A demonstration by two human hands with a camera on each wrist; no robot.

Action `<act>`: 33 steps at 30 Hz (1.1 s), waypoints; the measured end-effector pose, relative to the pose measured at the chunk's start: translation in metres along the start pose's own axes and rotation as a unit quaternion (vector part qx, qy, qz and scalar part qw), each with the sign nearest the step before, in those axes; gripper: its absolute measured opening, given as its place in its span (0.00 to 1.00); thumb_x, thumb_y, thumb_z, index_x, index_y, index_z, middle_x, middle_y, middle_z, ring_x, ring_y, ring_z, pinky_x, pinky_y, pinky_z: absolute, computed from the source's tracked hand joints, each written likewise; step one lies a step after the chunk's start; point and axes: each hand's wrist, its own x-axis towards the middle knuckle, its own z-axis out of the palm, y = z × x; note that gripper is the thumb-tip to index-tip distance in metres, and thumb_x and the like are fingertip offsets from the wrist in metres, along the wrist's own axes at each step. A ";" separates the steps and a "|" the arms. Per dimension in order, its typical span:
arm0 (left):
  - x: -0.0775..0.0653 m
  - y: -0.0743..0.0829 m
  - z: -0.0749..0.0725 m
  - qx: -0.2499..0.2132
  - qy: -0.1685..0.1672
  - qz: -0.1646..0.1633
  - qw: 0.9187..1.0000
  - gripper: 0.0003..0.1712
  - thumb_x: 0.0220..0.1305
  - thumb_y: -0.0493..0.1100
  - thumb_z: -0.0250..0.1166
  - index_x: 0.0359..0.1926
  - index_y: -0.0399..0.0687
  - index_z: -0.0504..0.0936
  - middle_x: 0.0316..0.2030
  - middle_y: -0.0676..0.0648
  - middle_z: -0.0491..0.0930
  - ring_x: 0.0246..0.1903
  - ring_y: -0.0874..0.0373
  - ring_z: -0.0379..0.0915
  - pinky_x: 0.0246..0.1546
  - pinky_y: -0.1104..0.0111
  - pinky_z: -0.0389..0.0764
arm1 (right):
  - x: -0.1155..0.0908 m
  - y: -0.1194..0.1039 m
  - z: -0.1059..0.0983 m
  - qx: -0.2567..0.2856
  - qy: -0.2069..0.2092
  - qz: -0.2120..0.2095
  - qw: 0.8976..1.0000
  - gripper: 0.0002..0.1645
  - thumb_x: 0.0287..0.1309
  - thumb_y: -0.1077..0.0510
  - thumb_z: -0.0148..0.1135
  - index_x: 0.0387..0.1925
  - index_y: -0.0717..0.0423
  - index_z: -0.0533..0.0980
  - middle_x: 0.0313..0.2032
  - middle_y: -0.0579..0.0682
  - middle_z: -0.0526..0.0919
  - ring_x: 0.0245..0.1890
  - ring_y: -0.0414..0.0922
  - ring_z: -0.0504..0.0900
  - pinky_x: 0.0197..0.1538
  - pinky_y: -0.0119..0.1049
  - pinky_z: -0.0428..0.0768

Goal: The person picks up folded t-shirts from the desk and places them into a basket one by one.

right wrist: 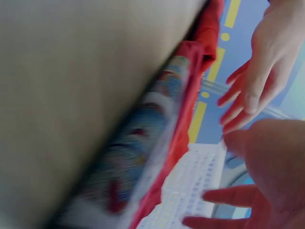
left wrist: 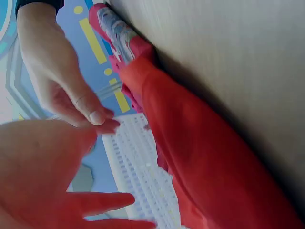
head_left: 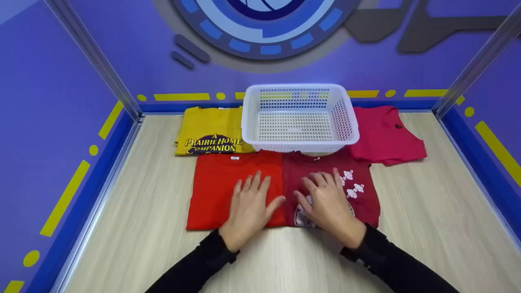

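Two folded shirts lie side by side at the middle of the table, a bright red shirt and a maroon shirt with white flower shapes and a printed picture. My left hand is over the red shirt, fingers spread and thumb pointing toward the maroon one. Over the maroon shirt is my right hand, its fingers slightly bent. In the left wrist view, a gap shows between the left hand and the red cloth. The right wrist view shows the right hand likewise raised, holding nothing.
Behind the shirts stands a white perforated basket with nothing in it. A folded yellow shirt with lettering lies left of it, and a pinkish-red garment lies right. Purple panels enclose the wooden table.
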 end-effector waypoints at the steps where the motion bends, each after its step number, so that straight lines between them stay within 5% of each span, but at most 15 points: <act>1: 0.001 -0.003 -0.001 -0.007 0.023 0.000 1.000 0.38 0.79 0.69 0.62 0.69 0.45 0.85 0.66 0.37 0.86 0.63 0.38 0.86 0.67 0.45 0.82 | 0.004 -0.002 -0.001 0.005 0.016 -0.015 1.000 0.22 0.70 0.46 0.73 0.52 0.60 0.89 0.48 0.61 0.90 0.52 0.62 0.87 0.70 0.65 0.80; 3: 0.005 -0.013 -0.004 -0.019 0.062 -0.003 0.998 0.28 0.79 0.64 0.65 0.54 0.44 0.91 0.46 0.42 0.94 0.42 0.44 0.91 0.48 0.53 0.87 | 0.013 -0.007 -0.001 0.025 0.024 -0.023 0.999 0.14 0.71 0.51 0.73 0.40 0.59 0.90 0.37 0.56 0.88 0.40 0.56 0.86 0.55 0.58 0.89; 5: 0.010 -0.026 -0.008 -0.036 0.083 -0.018 0.996 0.22 0.80 0.59 0.66 0.41 0.46 0.91 0.30 0.47 0.89 0.28 0.49 0.85 0.32 0.59 0.83 | 0.023 -0.012 0.000 0.046 0.011 -0.021 0.999 0.13 0.71 0.52 0.72 0.36 0.58 0.89 0.32 0.53 0.84 0.34 0.53 0.84 0.40 0.53 0.89; 8: 0.020 -0.054 -0.015 -0.047 0.099 -0.058 0.992 0.18 0.80 0.53 0.65 0.33 0.48 0.85 0.22 0.48 0.81 0.23 0.48 0.80 0.24 0.57 0.81 | 0.042 -0.017 0.002 0.071 -0.021 -0.006 0.997 0.11 0.72 0.53 0.70 0.39 0.58 0.89 0.33 0.53 0.82 0.33 0.53 0.85 0.34 0.55 0.89; 13: 0.041 -0.107 -0.029 -0.040 0.108 -0.140 0.983 0.13 0.78 0.45 0.63 0.35 0.44 0.85 0.31 0.40 0.86 0.33 0.35 0.87 0.31 0.43 0.86 | 0.082 -0.020 0.013 0.070 -0.045 -0.011 0.996 0.09 0.72 0.57 0.67 0.36 0.57 0.86 0.31 0.56 0.85 0.33 0.60 0.88 0.34 0.58 0.88; 19: 0.053 -0.153 -0.037 -0.021 0.037 -0.208 0.977 0.17 0.78 0.45 0.62 0.40 0.35 0.87 0.41 0.34 0.87 0.43 0.29 0.87 0.39 0.39 0.87 | 0.114 -0.023 0.031 0.041 -0.088 0.009 0.995 0.14 0.73 0.54 0.66 0.31 0.58 0.80 0.29 0.62 0.87 0.35 0.66 0.90 0.36 0.63 0.88; 33: 0.069 -0.188 -0.030 -0.027 -0.098 -0.263 0.959 0.23 0.80 0.53 0.63 0.41 0.35 0.87 0.47 0.31 0.88 0.46 0.35 0.87 0.49 0.44 0.88 | 0.130 -0.031 0.067 -0.012 -0.123 0.047 0.991 0.19 0.71 0.51 0.67 0.33 0.64 0.86 0.35 0.67 0.91 0.39 0.67 0.92 0.41 0.64 0.90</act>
